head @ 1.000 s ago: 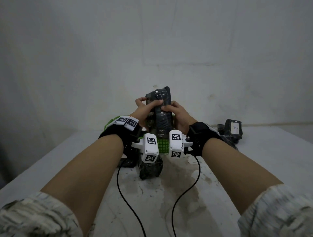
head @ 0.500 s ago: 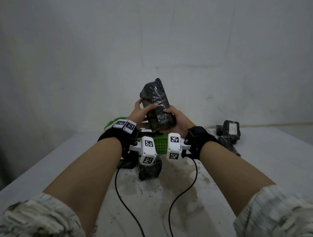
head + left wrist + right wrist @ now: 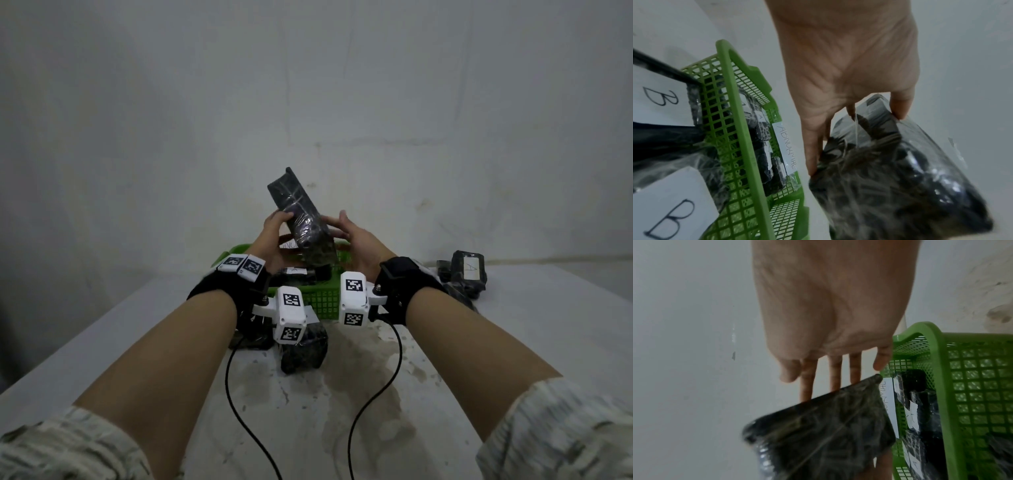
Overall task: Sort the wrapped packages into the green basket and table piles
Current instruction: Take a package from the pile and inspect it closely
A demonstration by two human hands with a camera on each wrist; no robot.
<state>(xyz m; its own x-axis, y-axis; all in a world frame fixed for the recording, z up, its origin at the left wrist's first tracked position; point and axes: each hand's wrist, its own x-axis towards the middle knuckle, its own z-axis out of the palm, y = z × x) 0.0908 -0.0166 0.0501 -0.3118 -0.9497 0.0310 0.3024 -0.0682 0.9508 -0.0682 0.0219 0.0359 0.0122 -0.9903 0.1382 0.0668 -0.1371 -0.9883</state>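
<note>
Aloft, left hand [image 3: 274, 236] grips wrapped package [image 3: 301, 219]; right hand [image 3: 359, 240] steadies it.

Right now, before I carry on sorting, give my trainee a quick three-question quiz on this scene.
1. True or false: the wrapped package held above the green basket is gripped by the left hand.
2. The letter on the labelled package on the table to the right is: (a) A (b) B (c) C?
3. Fill in: the right hand has its fingers ____ against the held package.

Key: 1 true; 2 a; 3 straight.
</note>
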